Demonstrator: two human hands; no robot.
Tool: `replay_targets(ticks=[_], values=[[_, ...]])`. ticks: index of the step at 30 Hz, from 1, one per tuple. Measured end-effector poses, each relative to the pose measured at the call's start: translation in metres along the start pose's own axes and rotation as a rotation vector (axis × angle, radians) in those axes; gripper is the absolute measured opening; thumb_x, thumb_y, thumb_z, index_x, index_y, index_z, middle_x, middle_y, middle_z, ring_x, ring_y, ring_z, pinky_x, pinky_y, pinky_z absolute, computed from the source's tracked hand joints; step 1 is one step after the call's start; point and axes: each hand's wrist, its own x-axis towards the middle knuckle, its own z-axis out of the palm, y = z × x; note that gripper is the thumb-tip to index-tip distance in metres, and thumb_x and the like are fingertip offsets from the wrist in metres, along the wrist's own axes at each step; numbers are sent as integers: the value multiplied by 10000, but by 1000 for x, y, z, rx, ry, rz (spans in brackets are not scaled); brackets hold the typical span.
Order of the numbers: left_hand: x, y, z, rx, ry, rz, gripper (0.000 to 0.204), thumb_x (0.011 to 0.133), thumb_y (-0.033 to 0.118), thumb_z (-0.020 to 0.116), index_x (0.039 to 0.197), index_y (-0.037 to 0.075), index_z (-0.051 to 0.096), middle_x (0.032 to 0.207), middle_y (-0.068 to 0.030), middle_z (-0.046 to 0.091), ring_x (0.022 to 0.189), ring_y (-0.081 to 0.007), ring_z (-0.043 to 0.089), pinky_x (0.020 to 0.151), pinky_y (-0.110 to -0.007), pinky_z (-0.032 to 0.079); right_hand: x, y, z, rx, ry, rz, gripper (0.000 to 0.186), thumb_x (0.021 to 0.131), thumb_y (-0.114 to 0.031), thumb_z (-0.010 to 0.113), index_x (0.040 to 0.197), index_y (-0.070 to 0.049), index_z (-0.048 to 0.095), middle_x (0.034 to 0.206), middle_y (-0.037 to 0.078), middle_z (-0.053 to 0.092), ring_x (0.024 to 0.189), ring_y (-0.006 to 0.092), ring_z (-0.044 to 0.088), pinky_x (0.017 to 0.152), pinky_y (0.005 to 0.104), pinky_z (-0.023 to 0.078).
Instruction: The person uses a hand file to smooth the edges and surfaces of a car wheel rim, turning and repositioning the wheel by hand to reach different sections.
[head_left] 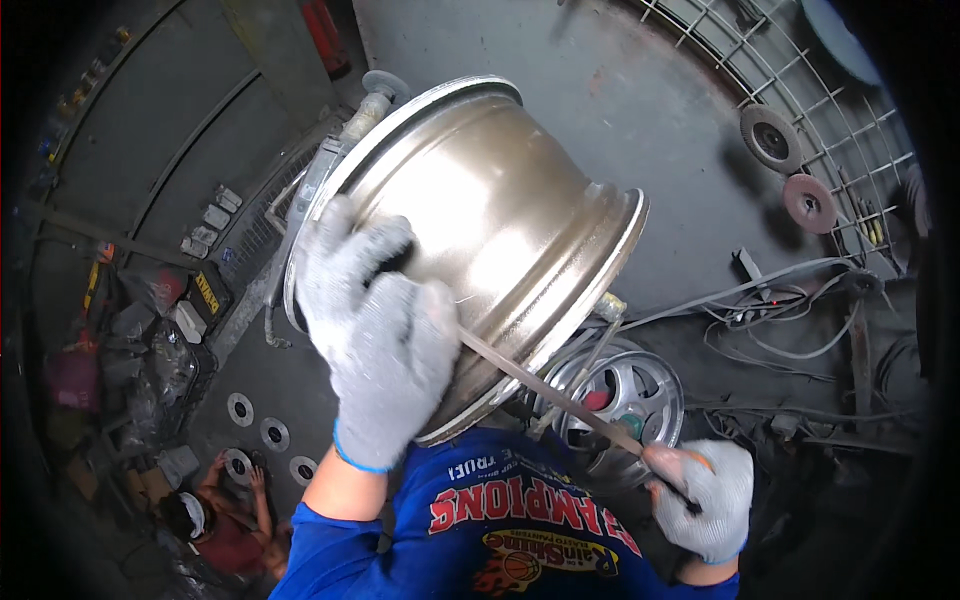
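Note:
A large metal wheel rim (500,200), pale bronze inside its white-edged flanges, lies on its side before me. My left hand (370,330), in a grey-white knit glove, rests on its left part, fingers over the barrel, thumb and forefinger on one end of a thin brownish strip (540,386). The strip runs diagonally down across the rim to my right hand (700,495), also gloved, which grips the other end near a bare-looking thumb; I cannot make out the strip's material. A second silver spoked wheel (660,390) sits below and behind the rim.
A co-worker (225,540) at lower left touches a metal ring, near other rings (275,433). A tool (362,120) stands behind the rim. Sanding discs (808,203) hang on a wire grid at upper right; cables (800,330) run below. Clutter (170,380) lines the left.

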Motion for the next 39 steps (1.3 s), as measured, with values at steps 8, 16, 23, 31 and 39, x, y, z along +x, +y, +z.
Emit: replay_targets(ticks=[8,16,23,31,39], values=[[18,-66,-1,195,126,-70,213,947,171,720,902,-38,722,1259,-195,699,1371,-457,556,1214,-595,346,66,-22,24,10,-79,-28,398,744,-107,760,1133,-152,830,694,51,631,557,249,642,513,386,502],[-2,-2,5,28,29,-26,143,863,94,745,821,-18,666,1262,-178,690,1393,-481,529,1221,-607,342,-6,-9,3,48,-56,103,425,685,-82,785,1109,-77,817,792,131,707,642,346,662,585,417,505],[32,-57,13,155,126,-29,180,935,127,719,860,-34,684,1251,-199,687,1371,-474,536,1193,-595,363,61,-14,28,58,47,-34,473,738,-71,760,1202,-149,806,683,78,634,545,277,621,518,398,485],[3,9,1,16,-29,-43,148,894,94,750,823,-16,681,1248,-185,676,1374,-480,531,1185,-587,378,-16,-9,1,21,-70,96,430,716,-49,763,1138,-105,825,682,72,632,542,258,630,524,376,504],[27,-52,8,187,102,-43,150,923,104,725,912,-43,700,1261,-191,691,1376,-472,545,1212,-605,349,56,-14,30,53,-1,3,426,740,-65,771,1160,-114,815,696,64,646,553,265,641,522,382,503]])
